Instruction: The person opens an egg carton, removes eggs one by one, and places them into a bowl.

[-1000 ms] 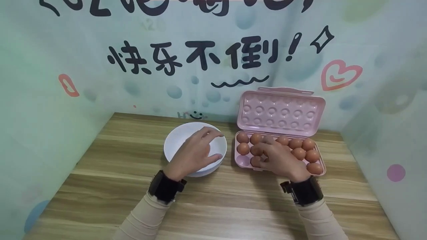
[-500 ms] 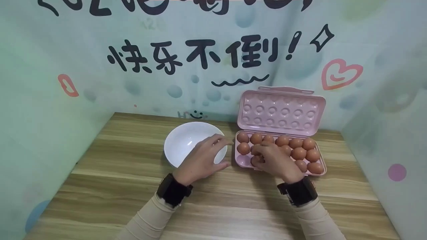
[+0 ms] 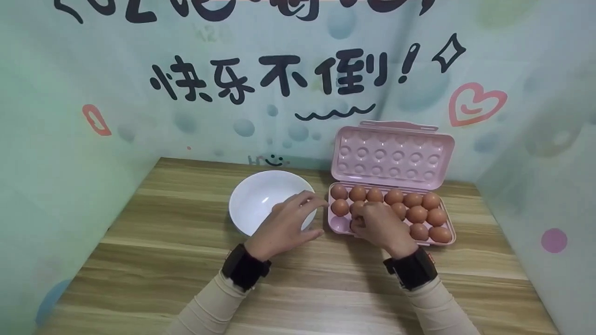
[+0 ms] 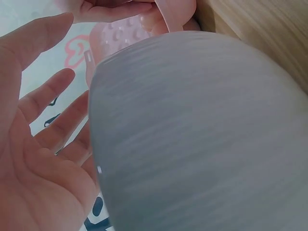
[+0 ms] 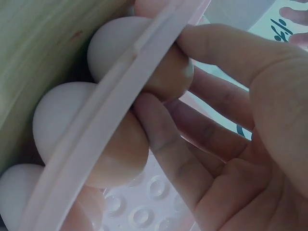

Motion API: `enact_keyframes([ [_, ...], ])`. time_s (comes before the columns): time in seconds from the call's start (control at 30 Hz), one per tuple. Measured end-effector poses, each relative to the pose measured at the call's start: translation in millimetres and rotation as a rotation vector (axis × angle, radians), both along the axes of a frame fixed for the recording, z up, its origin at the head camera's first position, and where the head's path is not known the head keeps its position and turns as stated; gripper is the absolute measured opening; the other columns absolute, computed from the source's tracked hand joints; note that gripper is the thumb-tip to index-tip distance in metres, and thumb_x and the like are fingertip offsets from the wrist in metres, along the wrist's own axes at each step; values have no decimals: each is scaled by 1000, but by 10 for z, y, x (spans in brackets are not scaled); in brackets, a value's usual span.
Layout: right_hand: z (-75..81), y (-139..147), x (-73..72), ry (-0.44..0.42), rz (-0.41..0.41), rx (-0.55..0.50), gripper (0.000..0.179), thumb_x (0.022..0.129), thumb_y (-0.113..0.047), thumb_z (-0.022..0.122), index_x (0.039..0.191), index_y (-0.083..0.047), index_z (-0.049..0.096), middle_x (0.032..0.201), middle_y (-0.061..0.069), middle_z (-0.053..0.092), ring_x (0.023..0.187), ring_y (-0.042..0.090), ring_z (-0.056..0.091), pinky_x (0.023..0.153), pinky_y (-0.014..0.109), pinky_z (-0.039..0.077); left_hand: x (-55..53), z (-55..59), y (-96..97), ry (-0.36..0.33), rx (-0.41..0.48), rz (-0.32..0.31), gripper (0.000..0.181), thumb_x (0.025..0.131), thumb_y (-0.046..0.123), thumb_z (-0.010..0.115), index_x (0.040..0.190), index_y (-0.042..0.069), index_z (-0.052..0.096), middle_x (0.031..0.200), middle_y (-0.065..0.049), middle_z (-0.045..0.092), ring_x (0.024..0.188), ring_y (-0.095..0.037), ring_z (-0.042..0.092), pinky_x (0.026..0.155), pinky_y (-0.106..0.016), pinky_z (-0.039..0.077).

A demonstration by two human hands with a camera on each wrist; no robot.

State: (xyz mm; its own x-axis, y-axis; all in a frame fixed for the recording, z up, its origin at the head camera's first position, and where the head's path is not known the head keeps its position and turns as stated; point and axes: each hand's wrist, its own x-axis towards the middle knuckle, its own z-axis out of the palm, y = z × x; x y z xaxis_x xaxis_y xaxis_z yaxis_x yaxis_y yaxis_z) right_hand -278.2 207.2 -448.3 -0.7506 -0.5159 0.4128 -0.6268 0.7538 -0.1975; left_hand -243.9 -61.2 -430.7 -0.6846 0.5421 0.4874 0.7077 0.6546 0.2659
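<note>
A pink egg carton [image 3: 449,237] holds several brown eggs in rows, its front-left cup bare. My right hand [image 3: 384,228] reaches into the front row and grips an egg [image 5: 175,74] with thumb and fingers. That egg still sits in its cup in the right wrist view, and the hand mostly covers it from the head camera. To the left stands a white bowl [image 3: 251,200] with nothing seen inside. Over its right side hovers my left hand [image 3: 284,228], fingers loosely spread and holding nothing. The bowl's outer wall [image 4: 192,134] fills much of the left wrist view.
The carton's lid [image 3: 393,158] stands raised at the back, near the printed cloth backdrop [image 3: 279,130]. Both containers rest on a wood-grain table [image 3: 321,293], with cloth walls at left and right.
My left hand has shifted right and slightly toward me, uncovering more of the bowl. My right hand has drawn back toward the front row, its fingers closing around an egg there.
</note>
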Motion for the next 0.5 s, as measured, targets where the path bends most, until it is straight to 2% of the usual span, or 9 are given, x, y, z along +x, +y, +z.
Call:
enact_keyframes([
  [0.17,0,-5,-23,13,3,12,28,72,3,74,65,-15,54,62,-12,40,57,10,44,52,26,33,-19,11,-18,-11,26,-25,51,87,24,87,133,16,66,131,-3,63,120,-21,63,102,-36,54],
  [0.27,24,13,-30,20,-1,-4,23,73,0,76,69,-16,61,63,-10,46,61,11,46,53,27,35,-27,23,-28,-18,35,-25,48,89,24,86,132,16,66,130,-3,63,120,-21,63,103,-36,53],
  [0.4,94,54,-15,20,-24,-81,15,77,-7,80,79,-20,74,70,-8,58,67,12,51,59,29,40,-41,44,-40,-33,33,-4,48,91,26,85,134,17,65,130,-3,64,121,-20,63,105,-35,53],
  [0.5,171,70,-5,23,-15,-175,12,82,-9,81,83,-21,77,73,-7,63,66,10,57,62,30,46,-50,63,-48,-41,43,13,49,91,25,85,135,17,65,129,-3,65,121,-20,64,106,-35,53],
])
